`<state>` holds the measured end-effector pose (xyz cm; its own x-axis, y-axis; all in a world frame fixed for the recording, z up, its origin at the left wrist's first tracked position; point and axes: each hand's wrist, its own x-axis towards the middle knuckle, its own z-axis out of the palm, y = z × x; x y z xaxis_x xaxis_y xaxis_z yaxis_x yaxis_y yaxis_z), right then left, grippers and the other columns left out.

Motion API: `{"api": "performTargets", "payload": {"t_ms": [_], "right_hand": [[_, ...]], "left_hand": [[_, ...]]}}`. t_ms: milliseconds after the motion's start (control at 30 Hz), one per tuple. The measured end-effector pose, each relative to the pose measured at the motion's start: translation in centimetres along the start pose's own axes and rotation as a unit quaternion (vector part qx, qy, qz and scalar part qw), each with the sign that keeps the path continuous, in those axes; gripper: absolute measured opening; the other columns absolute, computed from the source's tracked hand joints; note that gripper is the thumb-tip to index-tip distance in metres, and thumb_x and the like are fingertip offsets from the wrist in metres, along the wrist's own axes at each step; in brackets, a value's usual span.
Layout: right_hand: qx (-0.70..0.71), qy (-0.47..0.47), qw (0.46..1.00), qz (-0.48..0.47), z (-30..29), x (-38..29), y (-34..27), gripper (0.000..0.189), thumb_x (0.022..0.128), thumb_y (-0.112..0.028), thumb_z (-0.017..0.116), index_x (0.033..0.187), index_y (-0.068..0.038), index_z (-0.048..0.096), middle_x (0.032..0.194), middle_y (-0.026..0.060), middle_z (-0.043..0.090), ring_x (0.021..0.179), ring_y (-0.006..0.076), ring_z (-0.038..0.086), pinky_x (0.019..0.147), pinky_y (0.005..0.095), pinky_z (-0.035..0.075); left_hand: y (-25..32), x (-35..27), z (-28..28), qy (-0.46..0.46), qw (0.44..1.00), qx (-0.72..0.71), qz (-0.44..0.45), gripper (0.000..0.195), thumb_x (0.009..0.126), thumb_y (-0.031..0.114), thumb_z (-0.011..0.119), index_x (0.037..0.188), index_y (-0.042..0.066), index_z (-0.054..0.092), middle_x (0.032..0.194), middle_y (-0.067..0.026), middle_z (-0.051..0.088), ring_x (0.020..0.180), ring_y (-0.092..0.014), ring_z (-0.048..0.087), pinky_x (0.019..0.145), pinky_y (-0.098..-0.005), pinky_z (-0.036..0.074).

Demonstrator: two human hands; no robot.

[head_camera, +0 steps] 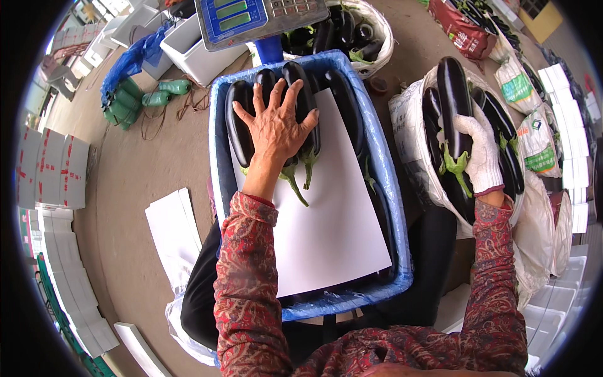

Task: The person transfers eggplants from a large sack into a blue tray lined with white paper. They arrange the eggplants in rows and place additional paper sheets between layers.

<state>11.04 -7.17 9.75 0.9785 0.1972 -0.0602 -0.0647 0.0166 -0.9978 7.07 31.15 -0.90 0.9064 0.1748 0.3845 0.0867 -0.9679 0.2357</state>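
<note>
My bare left hand rests with spread fingers on several dark eggplants laid side by side. They lie at the far end of a white paper sheet, stems toward me. The sheet covers other eggplants in a crate lined with blue plastic film; some show along its right side. In a white knitted glove, my right hand grips a large eggplant by its side, green cap down. That one is held above an open woven sack filled with more eggplants.
A scale with a keypad and display stands beyond the crate. Behind it is another sack of eggplants. White foam boxes are stacked left, near green plastic bottles. Loose paper sheets lie by my left knee. A person is far left.
</note>
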Motion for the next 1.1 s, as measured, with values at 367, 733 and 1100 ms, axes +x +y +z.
{"api": "performTargets", "payload": {"t_ms": [367,733,1100], "right_hand": [[-0.442,0.28,0.845,0.105,-24.3,-4.9,7.9,0.102,0.072,-0.033,0.077,0.158,0.007,0.039,0.151,0.0311,0.054,0.139,0.0363,0.055,0.116,0.0399,0.042],[-0.746,0.219,0.603,0.176,-23.0,-2.4,4.5,0.073,0.085,-0.039,0.073,0.148,-0.006,0.053,0.145,0.022,0.06,0.129,0.0403,0.061,0.111,0.0482,0.048],[-0.372,0.303,0.864,0.154,-14.6,12.1,7.9,0.086,0.081,-0.053,0.078,0.141,0.006,0.058,0.129,0.0259,0.067,0.119,0.0362,0.066,0.103,0.045,0.053]], "left_hand": [[-0.1,0.4,-0.6,-0.041,0.998,0.048,-0.002,0.076,0.093,0.066,0.063,0.16,0.033,0.045,0.166,-0.0075,0.045,0.158,-0.042,0.026,0.118,-0.0806,0.002],[-1.2,0.6,0.1,-0.053,0.994,0.091,-0.001,0.08,0.096,0.082,0.044,0.161,0.035,0.043,0.166,-0.0058,0.045,0.16,-0.039,0.025,0.119,-0.0773,0.001],[-1.4,0.5,-0.1,-0.055,0.994,0.098,-0.003,0.081,0.096,0.082,0.045,0.161,0.034,0.043,0.166,-0.0035,0.045,0.16,-0.037,0.025,0.12,-0.0761,0.002]]}}
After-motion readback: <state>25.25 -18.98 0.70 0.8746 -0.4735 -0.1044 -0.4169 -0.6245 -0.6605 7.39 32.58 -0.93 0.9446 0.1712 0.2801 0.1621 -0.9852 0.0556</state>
